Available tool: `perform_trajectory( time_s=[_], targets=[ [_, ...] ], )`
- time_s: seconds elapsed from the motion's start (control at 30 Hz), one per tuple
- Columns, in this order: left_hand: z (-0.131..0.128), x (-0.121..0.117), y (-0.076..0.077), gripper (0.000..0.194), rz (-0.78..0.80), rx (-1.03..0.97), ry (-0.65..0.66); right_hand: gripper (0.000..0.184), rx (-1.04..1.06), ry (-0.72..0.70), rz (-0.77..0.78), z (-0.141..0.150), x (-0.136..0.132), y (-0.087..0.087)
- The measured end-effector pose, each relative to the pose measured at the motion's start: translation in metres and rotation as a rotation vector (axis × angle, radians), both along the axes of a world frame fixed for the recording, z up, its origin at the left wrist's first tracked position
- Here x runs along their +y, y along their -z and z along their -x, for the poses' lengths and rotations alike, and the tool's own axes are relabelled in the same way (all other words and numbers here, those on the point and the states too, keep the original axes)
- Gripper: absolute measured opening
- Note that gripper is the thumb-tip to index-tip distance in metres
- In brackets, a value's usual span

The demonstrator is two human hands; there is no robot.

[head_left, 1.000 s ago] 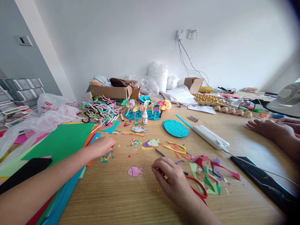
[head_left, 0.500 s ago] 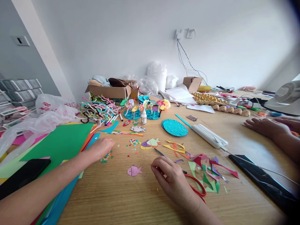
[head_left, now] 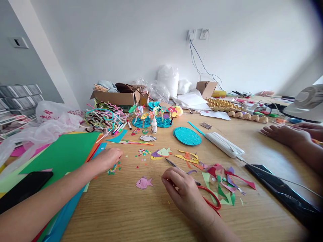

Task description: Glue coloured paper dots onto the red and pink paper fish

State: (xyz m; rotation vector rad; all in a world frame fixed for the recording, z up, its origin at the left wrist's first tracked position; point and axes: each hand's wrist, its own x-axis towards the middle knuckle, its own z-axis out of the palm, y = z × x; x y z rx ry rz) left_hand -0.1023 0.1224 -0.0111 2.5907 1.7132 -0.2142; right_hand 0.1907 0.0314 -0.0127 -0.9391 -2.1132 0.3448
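Note:
My left hand [head_left: 109, 158] is closed, fingers curled down beside a small pile of coloured paper bits [head_left: 115, 168]; whatever its fingers hold, if anything, is hidden. My right hand [head_left: 181, 190] rests loosely curled on the table, and nothing shows in it. Between the hands lies a pink paper fish [head_left: 144, 183]. Red-handled scissors [head_left: 216, 198] and a dark pen [head_left: 171, 163] lie partly behind my right hand. Farther up are overlapping green, purple and yellow paper fish [head_left: 164, 152], another pile of paper dots [head_left: 144, 152] and a grey-white paper fish [head_left: 148, 138].
Coloured paper sheets [head_left: 65, 148] and a black phone [head_left: 27, 185] lie left. Behind stand a white bottle [head_left: 153, 125] and blue fish decorations. Blue discs [head_left: 188, 136], a power strip [head_left: 224, 144], paper scraps [head_left: 223, 181] and a black device [head_left: 280, 191] lie right, near another person's hands [head_left: 285, 134].
The view has shifted very slightly. Both my hands keep nearly the same places and poses, and the paper fish and scraps stay put.

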Motion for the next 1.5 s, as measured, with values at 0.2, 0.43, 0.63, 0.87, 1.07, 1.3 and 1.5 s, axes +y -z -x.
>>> perform_trajectory(
  time_s=[0.2,0.43,0.63,0.87,1.07,1.3,1.5],
  targets=[
    [-0.002,-0.001,-0.006,0.017,0.007,-0.161,-0.06,0.013,-0.016,0.008,0.032,-0.002,0.001,0.001],
    [-0.014,-0.015,-0.027,0.013,0.121,-0.535,-0.172,0.013,0.068,0.061,0.224,0.007,0.002,-0.009],
    [-0.052,-0.049,-0.049,0.021,0.282,-0.876,-0.154,0.009,0.166,0.054,0.602,0.031,0.02,-0.037],
    [-0.07,-0.053,-0.053,0.013,0.403,-1.005,-0.146,0.006,0.203,0.013,0.7,0.05,0.042,-0.034],
    [-0.071,-0.046,-0.046,0.014,0.393,-0.89,-0.107,0.007,-0.005,0.027,0.569,0.051,0.043,-0.041],
    [-0.071,-0.044,-0.042,0.014,0.427,-0.889,-0.089,0.009,-0.07,0.028,0.55,0.052,0.044,-0.039],
    [-0.073,-0.044,-0.04,0.013,0.461,-0.908,-0.08,0.01,-0.099,0.032,0.617,0.049,0.043,-0.04]
  ],
)
